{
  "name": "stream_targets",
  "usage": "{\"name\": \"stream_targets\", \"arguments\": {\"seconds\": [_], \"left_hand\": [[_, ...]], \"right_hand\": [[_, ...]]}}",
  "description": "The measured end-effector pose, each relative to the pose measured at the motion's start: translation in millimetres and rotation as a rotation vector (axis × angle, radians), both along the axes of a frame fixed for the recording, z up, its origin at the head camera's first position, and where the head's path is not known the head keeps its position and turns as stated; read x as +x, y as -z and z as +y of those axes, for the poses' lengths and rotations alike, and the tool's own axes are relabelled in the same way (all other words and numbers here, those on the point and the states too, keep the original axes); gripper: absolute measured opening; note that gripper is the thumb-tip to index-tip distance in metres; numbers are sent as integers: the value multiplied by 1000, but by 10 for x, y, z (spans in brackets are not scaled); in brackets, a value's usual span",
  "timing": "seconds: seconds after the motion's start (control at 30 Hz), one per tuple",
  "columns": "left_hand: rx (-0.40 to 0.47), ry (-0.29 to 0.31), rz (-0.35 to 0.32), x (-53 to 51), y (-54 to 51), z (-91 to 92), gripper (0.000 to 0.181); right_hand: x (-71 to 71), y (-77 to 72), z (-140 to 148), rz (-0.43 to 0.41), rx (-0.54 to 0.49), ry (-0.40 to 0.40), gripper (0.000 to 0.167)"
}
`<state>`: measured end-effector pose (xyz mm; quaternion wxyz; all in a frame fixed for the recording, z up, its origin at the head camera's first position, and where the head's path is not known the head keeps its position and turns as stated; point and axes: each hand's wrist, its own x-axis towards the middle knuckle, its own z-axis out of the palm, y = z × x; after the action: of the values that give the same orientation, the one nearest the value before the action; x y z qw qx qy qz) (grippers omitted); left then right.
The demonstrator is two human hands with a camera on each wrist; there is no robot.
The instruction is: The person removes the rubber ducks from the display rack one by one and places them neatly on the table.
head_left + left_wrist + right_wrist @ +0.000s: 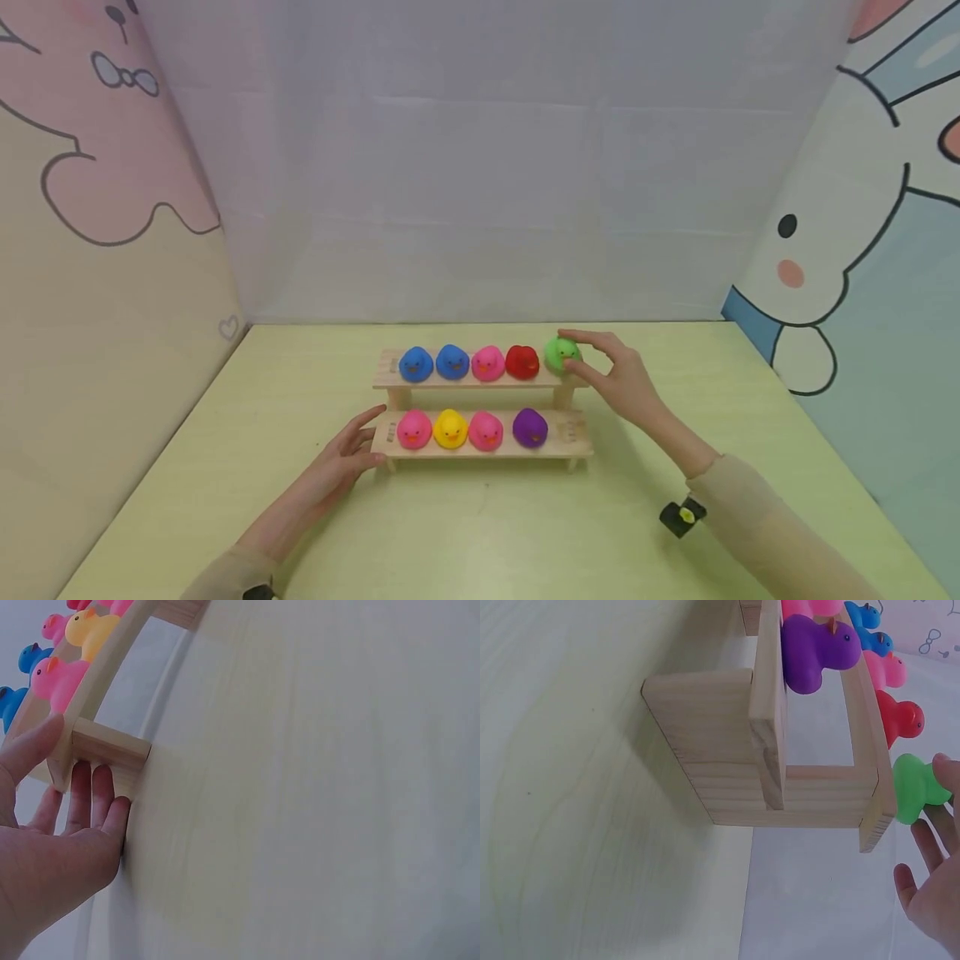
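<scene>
A two-step wooden rack (pixel 572 431) stands on the table with small toy ducks on both steps. My right hand (pixel 628 379) pinches a green toy duck (pixel 559 353) between thumb and index finger, at the right end of the upper step. Beside it sits a red duck (pixel 522 362), then a pink duck (pixel 488 363) and two blue ducks. The lower step carries a pink duck (pixel 415 429), a yellow duck (pixel 451 428), another pink one and a purple duck (pixel 810 656). At the rack's left end my left hand (pixel 56 851) grips the lower board, thumb in front, fingers behind.
The pale yellow table (pixel 480 533) runs back to a white cloth wall (pixel 480 183). Printed panels with cartoon animals stand on both sides: a pink figure (pixel 127 167) left, a white rabbit (pixel 825 275) right. Bands with small black devices (pixel 682 517) sit at the wrists.
</scene>
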<state>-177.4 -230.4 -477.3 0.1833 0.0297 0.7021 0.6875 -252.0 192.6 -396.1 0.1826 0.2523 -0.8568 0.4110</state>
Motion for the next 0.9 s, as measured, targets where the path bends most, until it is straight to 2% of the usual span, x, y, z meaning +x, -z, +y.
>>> {"name": "stream_targets", "arguments": {"seconds": [0.27,0.57,0.9], "left_hand": [[-4,-28,12,-7,2,32,79],[-104,-96,8,30,-68,134,78],[-79,-181,-32,43,-60,198,77]], "right_hand": [[-79,-10,125,54,-35,-2,47],[-188,-34,311,102,-30,35,47],[-282,56,503,116,-39,82,48]]}}
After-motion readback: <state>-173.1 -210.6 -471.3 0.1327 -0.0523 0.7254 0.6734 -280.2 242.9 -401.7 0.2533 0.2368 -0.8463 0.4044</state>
